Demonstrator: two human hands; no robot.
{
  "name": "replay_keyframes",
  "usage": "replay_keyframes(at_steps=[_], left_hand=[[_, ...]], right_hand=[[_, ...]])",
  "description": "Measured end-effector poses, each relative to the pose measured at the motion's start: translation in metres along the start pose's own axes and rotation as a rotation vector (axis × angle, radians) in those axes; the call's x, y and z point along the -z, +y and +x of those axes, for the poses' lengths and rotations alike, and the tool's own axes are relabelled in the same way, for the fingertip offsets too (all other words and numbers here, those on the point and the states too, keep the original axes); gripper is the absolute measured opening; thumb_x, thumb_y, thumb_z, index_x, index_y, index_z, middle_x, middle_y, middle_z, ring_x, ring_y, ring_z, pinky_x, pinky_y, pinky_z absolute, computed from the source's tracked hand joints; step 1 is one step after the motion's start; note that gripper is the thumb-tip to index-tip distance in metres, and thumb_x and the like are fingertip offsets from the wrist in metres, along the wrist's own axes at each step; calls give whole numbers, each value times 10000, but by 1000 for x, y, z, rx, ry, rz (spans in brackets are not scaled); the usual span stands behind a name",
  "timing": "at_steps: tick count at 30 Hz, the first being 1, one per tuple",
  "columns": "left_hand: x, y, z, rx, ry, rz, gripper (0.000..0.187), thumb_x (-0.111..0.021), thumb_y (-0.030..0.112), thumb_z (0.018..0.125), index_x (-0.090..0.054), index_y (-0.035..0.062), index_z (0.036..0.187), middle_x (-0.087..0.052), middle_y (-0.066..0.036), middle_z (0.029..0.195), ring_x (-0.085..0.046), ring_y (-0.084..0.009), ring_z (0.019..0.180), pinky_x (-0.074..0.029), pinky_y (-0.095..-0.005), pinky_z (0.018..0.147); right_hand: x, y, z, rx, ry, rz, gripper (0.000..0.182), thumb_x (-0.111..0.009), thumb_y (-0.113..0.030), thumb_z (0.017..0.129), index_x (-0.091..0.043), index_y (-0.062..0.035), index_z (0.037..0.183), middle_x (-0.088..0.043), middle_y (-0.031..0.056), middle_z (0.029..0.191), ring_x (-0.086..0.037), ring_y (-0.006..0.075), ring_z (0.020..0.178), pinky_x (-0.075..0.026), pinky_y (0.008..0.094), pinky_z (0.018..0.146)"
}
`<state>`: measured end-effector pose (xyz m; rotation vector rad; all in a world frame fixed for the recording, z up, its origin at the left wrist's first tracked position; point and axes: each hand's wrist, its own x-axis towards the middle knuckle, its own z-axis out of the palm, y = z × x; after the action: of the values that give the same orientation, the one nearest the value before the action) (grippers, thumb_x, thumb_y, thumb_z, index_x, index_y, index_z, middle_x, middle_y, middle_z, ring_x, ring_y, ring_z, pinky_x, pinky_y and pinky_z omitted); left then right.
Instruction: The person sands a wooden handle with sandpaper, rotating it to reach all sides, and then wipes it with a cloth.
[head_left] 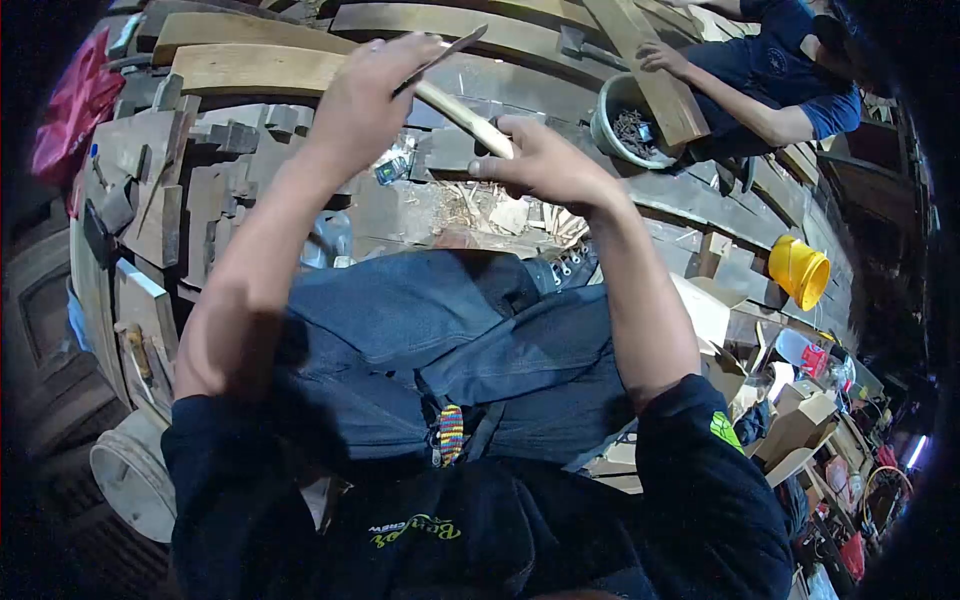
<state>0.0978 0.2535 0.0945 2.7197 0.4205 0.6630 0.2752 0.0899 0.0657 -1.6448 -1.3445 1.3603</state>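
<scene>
A pale wooden handle (pixel 460 112) slants between my hands, and a narrow, pointed metal blade (pixel 450 56) lies crosswise at its upper left end. My left hand (pixel 375 95) is closed at that end, right beside the blade; I cannot tell whether its fingers grip the metal or the wood. At the lower right end, my right hand (pixel 545 165) holds the handle's butt between thumb and fingers. Both hands are raised in front of my bent legs (pixel 430 310). Beneath them, wood chips and shavings (pixel 510 215) litter the floor.
Across from me at the right, a person's hand (pixel 662 60) rests on a wooden plank (pixel 655 75) over a bucket (pixel 605 130) of small dark metal pieces. A hammer (pixel 590 47) lies nearby. Boards (pixel 260 70), a yellow bucket (pixel 800 272) and a white bucket (pixel 130 475) surround me.
</scene>
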Motion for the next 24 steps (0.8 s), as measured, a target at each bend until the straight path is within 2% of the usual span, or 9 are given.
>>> replay_keyframes(at_steps=[2,6,12,14,17,18,20,23,24], left_hand=[[-5,9,-7,43,-110,2,448,-625,261,932,-559,111,1350,-631,-143,1267,-584,-289,1200,-342,-466,1099],[-3,34,-6,-45,-231,53,442,-601,281,950,-543,192,1379,-616,-97,1310,-537,-250,1274,-154,-552,1185],[0,9,-2,-157,-156,199,308,-528,295,993,-657,177,1246,-659,-52,1250,-511,-241,1308,-182,-539,1177],[7,-1,-1,13,-21,321,313,-526,285,993,-651,166,1254,-660,-43,1252,-516,-242,1306,-193,-542,1170],[-5,38,-2,-144,-116,181,300,-597,250,942,-662,155,1220,-664,-31,1246,-522,-226,1303,-240,-559,1147],[-10,51,-4,-238,-143,119,300,-629,255,917,-667,150,1195,-665,-24,1241,-536,-214,1288,-256,-572,1133],[-4,54,3,-221,-120,81,293,-649,230,895,-674,182,1183,-663,-18,1244,-528,-203,1297,-236,-566,1146],[13,15,8,-56,-14,319,315,-538,258,981,-649,218,1273,-622,-22,1327,-450,-231,1371,-98,-501,1195],[15,10,7,2,15,362,330,-537,294,981,-645,206,1281,-621,-22,1328,-434,-244,1383,-120,-516,1186]], right_hand=[[-2,2,1,-104,-14,168,405,-749,-310,807,-634,37,981,-637,97,758,-600,148,634,-474,314,556],[0,-9,-4,-137,-37,236,335,-696,-199,871,-569,31,1080,-599,22,781,-548,71,633,-439,230,539],[-4,-15,-6,-114,-33,374,268,-662,-153,876,-574,18,1064,-585,4,762,-544,64,625,-434,223,539],[-2,-14,-6,-99,-48,449,245,-665,-151,877,-583,15,1039,-580,2,756,-540,67,613,-433,221,537],[-2,-16,-4,-137,12,418,264,-671,-140,875,-583,19,1066,-598,33,777,-567,90,618,-457,239,541],[-12,-18,-12,-148,200,554,288,-647,-123,886,-564,32,1114,-604,53,809,-583,110,626,-467,253,543],[-13,-13,-14,-80,208,640,296,-636,-95,883,-549,40,1132,-594,57,823,-580,116,617,-468,258,538],[-5,-17,-10,-49,-57,745,235,-642,-82,869,-561,14,1068,-530,11,753,-519,86,571,-430,240,513],[-4,-19,-11,-38,-89,733,225,-638,-87,871,-562,9,1060,-517,1,742,-510,81,568,-423,236,510]])
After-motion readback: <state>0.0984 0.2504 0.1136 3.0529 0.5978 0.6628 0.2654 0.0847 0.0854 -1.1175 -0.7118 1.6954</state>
